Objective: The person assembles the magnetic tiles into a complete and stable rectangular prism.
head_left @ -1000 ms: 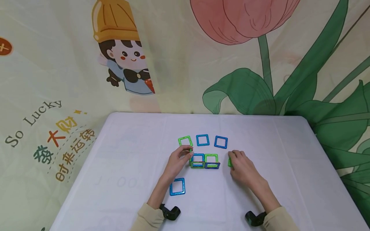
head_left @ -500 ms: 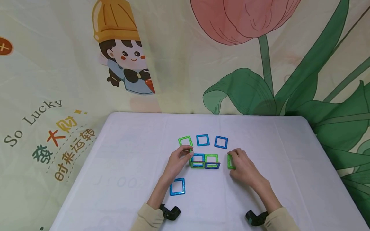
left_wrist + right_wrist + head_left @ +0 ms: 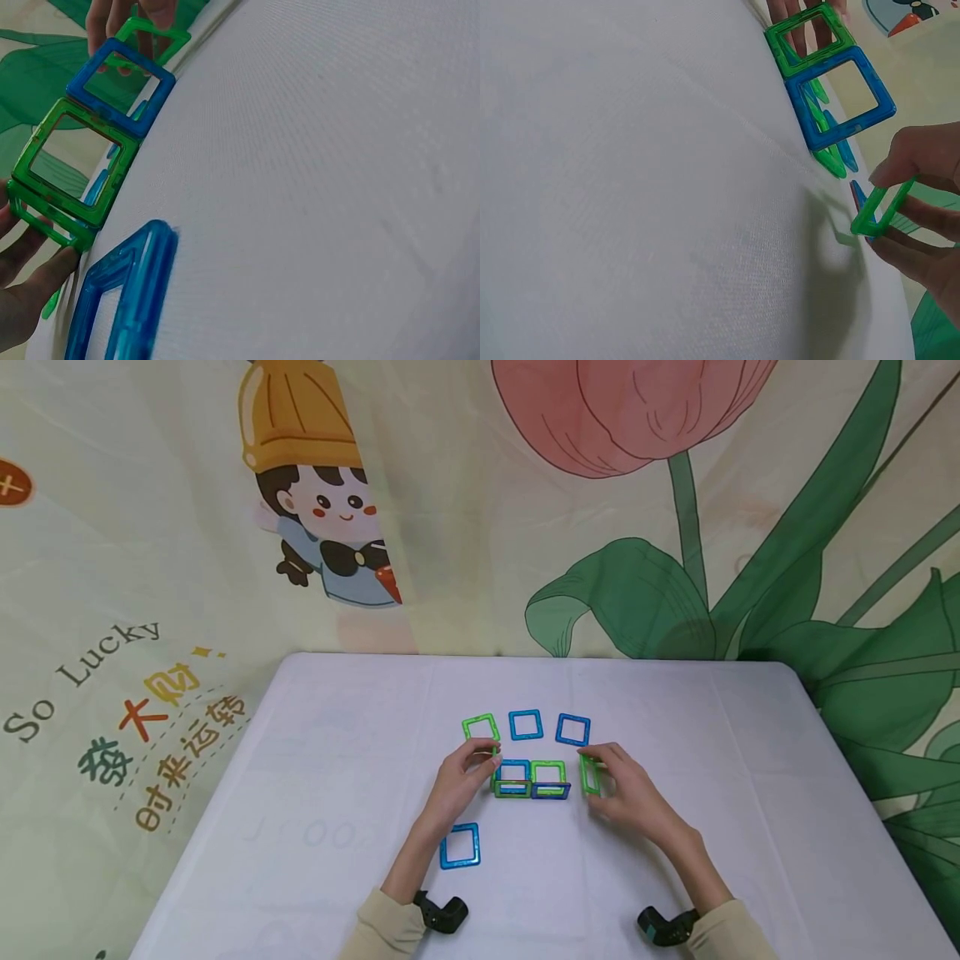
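"What's held?"
"The right hand [image 3: 637, 789] pinches a glossy green frame [image 3: 873, 227], right of centre in the head view. The left hand [image 3: 468, 781] pinches a green end frame [image 3: 60, 217]."
"Anything between?"
"A joined row [image 3: 532, 789], blue and green squares. A loose blue square [image 3: 461, 863] lies lower centre on woven white cloth [image 3: 337, 777]."

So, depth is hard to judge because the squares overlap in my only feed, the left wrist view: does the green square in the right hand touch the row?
Observer: No, the head view shows a gap between the green square in the right hand and the row's blue end square.
Operator: And what lies on the row's far side?
Observer: A loose green square, a blue middle square and a blue rightmost square.
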### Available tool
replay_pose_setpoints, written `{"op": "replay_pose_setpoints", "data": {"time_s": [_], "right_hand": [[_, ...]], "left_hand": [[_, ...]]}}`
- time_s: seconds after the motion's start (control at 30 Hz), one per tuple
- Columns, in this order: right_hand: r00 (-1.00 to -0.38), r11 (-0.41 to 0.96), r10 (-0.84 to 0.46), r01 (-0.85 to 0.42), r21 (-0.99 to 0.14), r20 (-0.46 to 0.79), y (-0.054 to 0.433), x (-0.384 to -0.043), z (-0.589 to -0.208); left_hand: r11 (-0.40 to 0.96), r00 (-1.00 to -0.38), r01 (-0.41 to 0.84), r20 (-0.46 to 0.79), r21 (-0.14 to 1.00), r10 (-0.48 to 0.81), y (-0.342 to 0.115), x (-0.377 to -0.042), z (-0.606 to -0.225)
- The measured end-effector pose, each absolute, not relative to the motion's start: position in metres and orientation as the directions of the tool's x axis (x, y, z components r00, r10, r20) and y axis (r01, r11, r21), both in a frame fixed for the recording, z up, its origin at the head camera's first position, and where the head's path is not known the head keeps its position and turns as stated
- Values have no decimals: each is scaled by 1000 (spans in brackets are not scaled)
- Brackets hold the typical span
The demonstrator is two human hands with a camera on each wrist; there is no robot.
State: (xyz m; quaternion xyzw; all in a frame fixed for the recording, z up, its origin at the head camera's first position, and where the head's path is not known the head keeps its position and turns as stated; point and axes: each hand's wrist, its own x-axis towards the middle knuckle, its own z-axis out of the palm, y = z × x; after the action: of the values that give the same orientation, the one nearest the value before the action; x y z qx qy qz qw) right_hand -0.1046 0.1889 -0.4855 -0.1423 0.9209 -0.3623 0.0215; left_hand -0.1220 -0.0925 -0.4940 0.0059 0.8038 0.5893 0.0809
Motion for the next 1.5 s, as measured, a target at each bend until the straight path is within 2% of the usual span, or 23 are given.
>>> {"op": "replay_pose_setpoints", "data": {"time_s": [0.17,0.7,1.5], "right_hand": [[-953,612,-294,-246,-752,74,190,-106,-488],[-952,389,-302,-88,-917,-37,197,-114,-506],[-949,289,-305,-12,-957,-80,186,-121,-514]], "left_hand": [[305,-987,-86,-123,949,104,-92,-122,-495],[301,-987,-86,-122,950,104,-91,-121,-496],[300,-986,-89,-127,950,110,-93,-121,-494]]}}
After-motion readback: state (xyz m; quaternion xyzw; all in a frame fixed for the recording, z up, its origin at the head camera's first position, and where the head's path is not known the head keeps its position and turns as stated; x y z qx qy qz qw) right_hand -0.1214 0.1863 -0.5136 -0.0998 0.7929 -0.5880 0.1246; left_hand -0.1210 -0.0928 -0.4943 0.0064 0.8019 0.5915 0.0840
